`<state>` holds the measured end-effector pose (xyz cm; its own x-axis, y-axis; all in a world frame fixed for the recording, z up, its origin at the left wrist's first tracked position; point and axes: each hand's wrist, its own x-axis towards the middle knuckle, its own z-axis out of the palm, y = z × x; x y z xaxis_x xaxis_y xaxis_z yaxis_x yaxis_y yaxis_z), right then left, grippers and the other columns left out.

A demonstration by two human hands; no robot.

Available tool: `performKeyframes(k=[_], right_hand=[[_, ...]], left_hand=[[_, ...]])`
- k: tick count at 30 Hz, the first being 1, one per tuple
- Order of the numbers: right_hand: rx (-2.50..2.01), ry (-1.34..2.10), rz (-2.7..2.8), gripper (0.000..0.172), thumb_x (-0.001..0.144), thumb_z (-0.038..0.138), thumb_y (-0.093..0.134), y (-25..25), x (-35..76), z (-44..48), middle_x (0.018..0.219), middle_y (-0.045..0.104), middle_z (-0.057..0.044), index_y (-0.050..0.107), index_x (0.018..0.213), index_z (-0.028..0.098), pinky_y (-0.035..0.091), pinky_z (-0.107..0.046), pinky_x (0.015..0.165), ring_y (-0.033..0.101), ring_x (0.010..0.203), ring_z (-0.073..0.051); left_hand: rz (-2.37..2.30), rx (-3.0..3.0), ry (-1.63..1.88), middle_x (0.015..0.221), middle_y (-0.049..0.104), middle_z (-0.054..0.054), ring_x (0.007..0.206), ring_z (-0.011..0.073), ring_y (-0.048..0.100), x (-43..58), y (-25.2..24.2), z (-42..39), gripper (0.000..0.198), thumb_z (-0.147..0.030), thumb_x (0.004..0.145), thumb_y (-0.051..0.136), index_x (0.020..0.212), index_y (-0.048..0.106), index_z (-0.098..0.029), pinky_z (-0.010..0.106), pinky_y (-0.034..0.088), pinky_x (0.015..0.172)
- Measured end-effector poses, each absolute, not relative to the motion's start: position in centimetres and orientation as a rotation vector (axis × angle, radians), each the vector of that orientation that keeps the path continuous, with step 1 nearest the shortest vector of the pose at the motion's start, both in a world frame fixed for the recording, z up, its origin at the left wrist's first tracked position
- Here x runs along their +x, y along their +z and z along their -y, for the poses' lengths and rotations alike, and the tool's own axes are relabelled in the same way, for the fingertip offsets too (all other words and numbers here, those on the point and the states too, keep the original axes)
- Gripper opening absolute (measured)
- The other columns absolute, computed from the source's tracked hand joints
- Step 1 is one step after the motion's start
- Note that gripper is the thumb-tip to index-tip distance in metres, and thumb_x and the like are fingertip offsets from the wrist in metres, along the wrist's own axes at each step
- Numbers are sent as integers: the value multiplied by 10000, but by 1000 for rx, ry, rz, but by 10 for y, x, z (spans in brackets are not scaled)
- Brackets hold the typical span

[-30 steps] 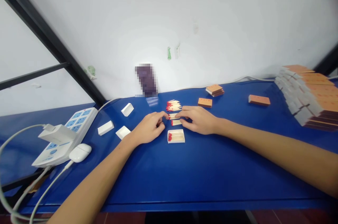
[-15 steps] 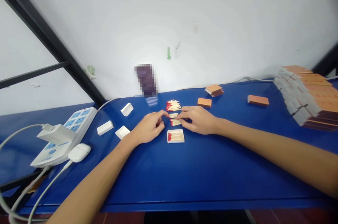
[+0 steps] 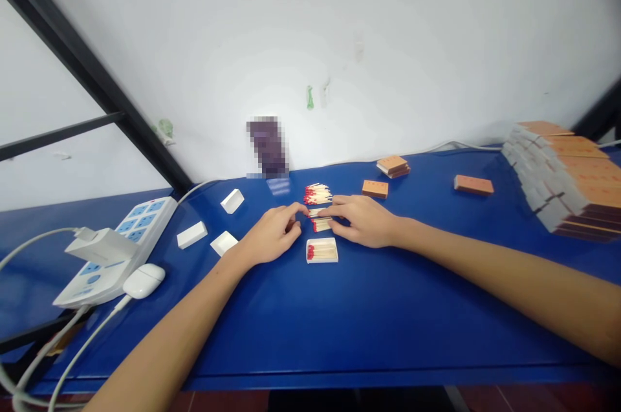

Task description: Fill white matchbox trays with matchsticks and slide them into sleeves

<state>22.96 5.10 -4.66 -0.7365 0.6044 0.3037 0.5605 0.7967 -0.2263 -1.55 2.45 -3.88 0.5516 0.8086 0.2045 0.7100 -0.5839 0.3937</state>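
On the blue table (image 3: pixel 369 315), my left hand (image 3: pixel 272 235) and my right hand (image 3: pixel 361 219) meet over a small bundle of red-tipped matches (image 3: pixel 321 224). Both hands have their fingers pinched at the bundle, the left at the red tips, the right on the sticks. Just in front of the hands lies an open white matchbox tray (image 3: pixel 322 250) filled with matches. A loose pile of matches (image 3: pixel 317 193) lies just behind the hands.
Three empty white trays (image 3: pixel 193 235) lie to the left, beside a power strip (image 3: pixel 116 250) with a charger and a white earbud case (image 3: pixel 143 280). Orange matchbox sleeves (image 3: pixel 376 189) lie behind; a large stack of boxes (image 3: pixel 567 182) fills the right end.
The two small groups of matches between my hands have been pushed together into one bundle. Both hands stay nearly in place.
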Motion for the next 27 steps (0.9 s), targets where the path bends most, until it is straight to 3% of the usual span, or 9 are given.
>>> performKeyframes(k=[8, 17, 23, 27], right_hand=[[-885, 163, 2632, 348, 955, 295, 482, -47, 229, -52, 880, 622, -54, 675, 1235, 219, 328, -280, 637, 531, 711, -157], [-846, 174, 2570, 285, 945, 253, 493, -49, 230, -51, 845, 640, -52, 736, 1077, 184, 352, -272, 649, 554, 725, -151], [-843, 206, 2533, 303, 924, 241, 517, -49, 229, -51, 869, 656, -54, 705, 1152, 169, 373, -268, 655, 561, 712, -148], [-889, 234, 2533, 283, 917, 274, 535, -48, 229, -50, 819, 635, -39, 723, 1101, 170, 356, -266, 626, 523, 651, -132]], left_hand=[[-1261, 2548, 519, 675, 519, -41, 633, 140, 496, -15, -39, -25, 276, -192, 918, 424, 1160, 553, -221, 260, 386, 623], [-1274, 2551, 493, 683, 508, -40, 648, 144, 498, -15, -39, -24, 279, -202, 930, 420, 1181, 543, -218, 263, 386, 635], [-1284, 2550, 500, 694, 515, -38, 647, 139, 496, -15, -39, -24, 258, -217, 937, 422, 1164, 546, -216, 257, 384, 633], [-1285, 2552, 494, 684, 513, -38, 651, 141, 499, -15, -39, -24, 260, -222, 941, 422, 1167, 550, -212, 258, 387, 637]])
